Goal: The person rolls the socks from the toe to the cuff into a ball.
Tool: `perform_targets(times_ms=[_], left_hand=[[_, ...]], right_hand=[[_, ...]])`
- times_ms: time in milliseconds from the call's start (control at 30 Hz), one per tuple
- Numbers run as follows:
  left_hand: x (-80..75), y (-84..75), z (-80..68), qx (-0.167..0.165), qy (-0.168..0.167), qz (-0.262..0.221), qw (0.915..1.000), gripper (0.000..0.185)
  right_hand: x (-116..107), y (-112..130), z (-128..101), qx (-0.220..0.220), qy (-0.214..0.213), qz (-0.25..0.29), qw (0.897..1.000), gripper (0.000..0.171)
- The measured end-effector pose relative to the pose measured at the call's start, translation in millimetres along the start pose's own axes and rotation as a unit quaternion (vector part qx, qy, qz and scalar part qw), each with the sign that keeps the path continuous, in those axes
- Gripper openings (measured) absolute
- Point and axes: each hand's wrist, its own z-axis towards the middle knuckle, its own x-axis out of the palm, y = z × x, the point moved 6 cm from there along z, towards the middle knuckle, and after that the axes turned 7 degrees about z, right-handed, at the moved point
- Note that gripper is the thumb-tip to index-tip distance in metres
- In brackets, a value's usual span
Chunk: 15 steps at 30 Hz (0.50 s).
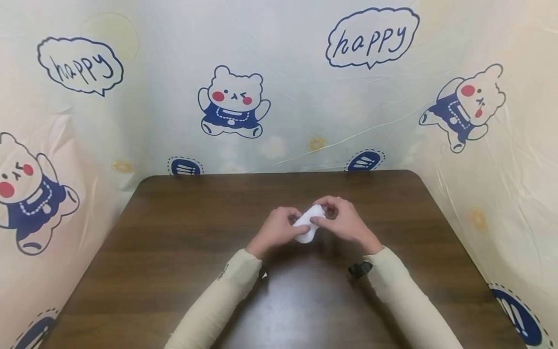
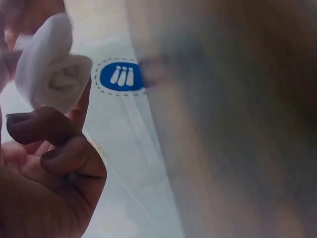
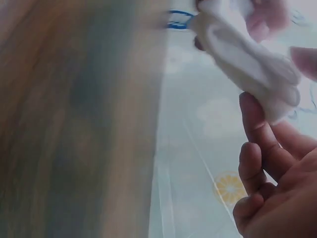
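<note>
A white cloth [image 1: 310,227], soft and rolled into a short bundle, is held up above the table between both hands. Its rolled end shows as a spiral of layers in the left wrist view, where the cloth [image 2: 52,64] has a second fold beside the roll. My left hand [image 1: 275,228] grips the near left end, thumb across the front. At the far right end, my right hand [image 1: 344,222] pinches the bundle between thumb and fingers. From the right wrist, the cloth [image 3: 247,64] shows a long open fold, with fingertips right at its lower end.
The dark brown wooden table [image 1: 174,252] spreads beneath both hands. Around its back and sides hangs a pale curtain [image 1: 296,106] printed with bears and "happy" bubbles. A dark wrist strap [image 1: 360,269] sits at the right sleeve.
</note>
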Motion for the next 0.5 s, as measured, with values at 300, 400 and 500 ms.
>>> perform_targets(times_ms=[300,400,500], left_hand=[[5.8,5.3,0.1,-0.059,0.038,-0.246,0.9668,0.028],[8.3,5.6,-1.0,-0.073,0.062,-0.288,0.9529,0.032],[9.6,5.7,-2.5,-0.078,0.081,-0.306,0.9455,0.033]], right_hand=[[-11,10,-1,-0.042,-0.026,0.143,0.989,0.041],[-12,14,-1,-0.062,-0.038,0.153,0.985,0.04],[-12,17,-3,-0.066,-0.043,0.152,0.985,0.039]])
